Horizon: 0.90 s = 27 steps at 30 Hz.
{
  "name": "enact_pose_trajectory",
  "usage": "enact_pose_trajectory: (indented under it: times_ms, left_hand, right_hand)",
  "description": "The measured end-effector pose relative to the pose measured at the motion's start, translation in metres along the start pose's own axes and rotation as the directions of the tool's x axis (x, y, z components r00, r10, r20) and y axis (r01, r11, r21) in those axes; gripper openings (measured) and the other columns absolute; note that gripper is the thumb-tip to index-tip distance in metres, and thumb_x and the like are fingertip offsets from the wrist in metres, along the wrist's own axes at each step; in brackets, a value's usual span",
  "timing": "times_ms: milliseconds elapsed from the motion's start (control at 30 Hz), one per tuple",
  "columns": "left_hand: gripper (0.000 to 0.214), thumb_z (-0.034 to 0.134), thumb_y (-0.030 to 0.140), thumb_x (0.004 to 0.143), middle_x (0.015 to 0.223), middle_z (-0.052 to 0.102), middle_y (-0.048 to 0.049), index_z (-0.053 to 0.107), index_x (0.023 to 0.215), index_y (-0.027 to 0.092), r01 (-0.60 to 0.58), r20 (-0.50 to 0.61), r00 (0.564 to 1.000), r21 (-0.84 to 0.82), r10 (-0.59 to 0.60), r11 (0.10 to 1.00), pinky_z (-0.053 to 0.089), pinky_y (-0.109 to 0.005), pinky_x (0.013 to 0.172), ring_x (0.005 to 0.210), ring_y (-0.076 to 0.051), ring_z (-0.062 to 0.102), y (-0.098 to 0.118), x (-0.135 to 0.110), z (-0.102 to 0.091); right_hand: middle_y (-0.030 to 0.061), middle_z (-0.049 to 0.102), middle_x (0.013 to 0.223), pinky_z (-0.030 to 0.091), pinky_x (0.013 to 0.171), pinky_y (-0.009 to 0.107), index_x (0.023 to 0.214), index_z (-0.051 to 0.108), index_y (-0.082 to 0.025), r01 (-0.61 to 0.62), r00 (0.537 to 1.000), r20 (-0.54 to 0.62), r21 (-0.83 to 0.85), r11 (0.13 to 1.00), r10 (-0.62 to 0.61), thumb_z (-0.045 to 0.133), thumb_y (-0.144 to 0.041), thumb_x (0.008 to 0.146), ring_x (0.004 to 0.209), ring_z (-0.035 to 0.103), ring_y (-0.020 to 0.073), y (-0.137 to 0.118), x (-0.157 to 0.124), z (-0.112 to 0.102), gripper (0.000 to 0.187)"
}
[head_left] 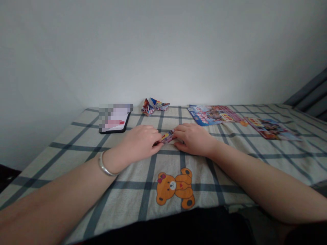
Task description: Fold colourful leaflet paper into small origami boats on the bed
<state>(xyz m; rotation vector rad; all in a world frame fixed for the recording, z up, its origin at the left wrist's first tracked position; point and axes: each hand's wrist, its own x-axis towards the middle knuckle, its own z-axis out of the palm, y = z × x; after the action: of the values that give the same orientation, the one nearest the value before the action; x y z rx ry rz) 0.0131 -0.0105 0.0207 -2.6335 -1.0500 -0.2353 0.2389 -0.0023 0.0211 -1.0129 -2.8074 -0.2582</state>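
Observation:
A small folded piece of colourful printed paper (168, 136) lies on the checked bedsheet (143, 177) between both hands. My left hand (139, 143), with a silver bracelet on its wrist, has its fingers curled and pinches the paper's left end. My right hand (194, 139) is closed on the paper's right end, fingers pressed down on it. Most of the paper is hidden under the fingers.
A phone (114, 119) lies at the back left. Two folded paper shapes (154, 106) sit by the wall. Colourful printed sheets (213, 114) and another (273, 128) lie at the right. An orange bear print (176, 187) marks the sheet near me.

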Motion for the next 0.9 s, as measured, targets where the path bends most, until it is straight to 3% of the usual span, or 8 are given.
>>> enact_pose_trajectory:
  times_ms: [267,467,700,900]
  left_hand:
    - [0.021,0.055,0.035,0.093,0.087,0.064,-0.0043,0.066,0.089,0.018,0.071,-0.026,0.997,0.042,-0.070,0.997,0.044,-0.033,0.069,0.082,-0.021,0.060,0.004,0.000,0.007]
    - [0.020,0.048,0.028,0.095,0.083,0.065,-0.0040,0.064,0.088,0.019,0.048,-0.035,0.998,0.115,-0.045,0.992,0.044,-0.034,0.067,0.080,-0.022,0.062,0.005,-0.002,0.010]
    - [0.013,0.050,0.023,0.090,0.087,0.068,-0.0050,0.062,0.095,0.018,0.221,-0.055,0.973,-0.029,-0.222,0.975,0.046,-0.033,0.071,0.082,-0.022,0.064,0.004,-0.001,0.010]
    - [0.012,0.050,0.023,0.089,0.083,0.065,-0.0038,0.060,0.092,0.019,0.288,-0.025,0.954,-0.213,-0.300,0.934,0.044,-0.031,0.066,0.077,-0.020,0.062,0.001,0.001,0.011]
  right_hand:
    - [0.0071,0.066,0.102,0.040,0.080,0.032,0.105,0.065,-0.018,0.002,1.000,-0.030,0.014,1.000,-0.002,0.054,-0.038,0.089,0.096,0.058,0.0223,0.005,0.001,0.004,0.028]
    - [0.0077,0.063,0.113,0.042,0.077,0.031,0.101,0.064,-0.019,-0.030,0.989,-0.147,-0.048,0.998,0.023,0.057,-0.026,0.084,0.099,0.058,0.0219,0.001,0.000,0.005,0.019]
    - [0.0069,0.068,0.104,0.044,0.076,0.031,0.103,0.061,-0.018,-0.078,0.992,-0.105,-0.033,0.996,0.074,0.060,-0.028,0.081,0.094,0.062,0.0229,0.003,-0.001,0.005,0.024]
    - [0.0060,0.070,0.101,0.044,0.070,0.030,0.107,0.062,-0.020,-0.197,0.962,-0.184,0.047,0.979,0.202,0.053,-0.026,0.086,0.090,0.064,0.0213,0.006,-0.002,0.006,0.023]
